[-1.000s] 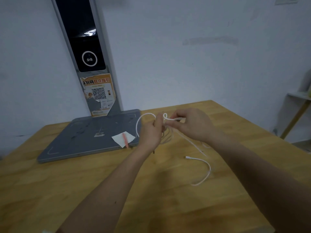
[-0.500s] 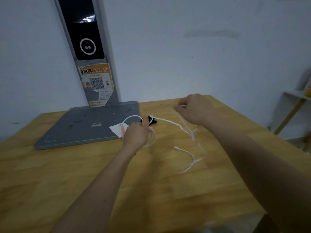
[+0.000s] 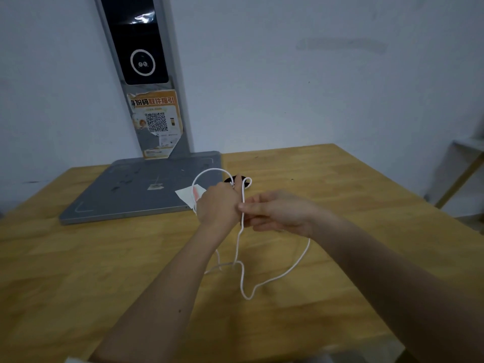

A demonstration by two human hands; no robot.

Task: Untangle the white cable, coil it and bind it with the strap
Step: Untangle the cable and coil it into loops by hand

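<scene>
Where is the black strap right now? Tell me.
In the head view, the black strap sits mid-table just behind the left hand, beside the grey base plate and the cable loop.

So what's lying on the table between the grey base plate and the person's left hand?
In the head view, a white slip of paper with an orange mark lies between the grey base plate and the left hand, partly hidden behind that hand.

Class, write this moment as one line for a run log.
stage: coiling | left hand: holds cable loops | right hand: pinches cable | slack: trails on table | strap: black, by left fingers, not yet fastened
</scene>
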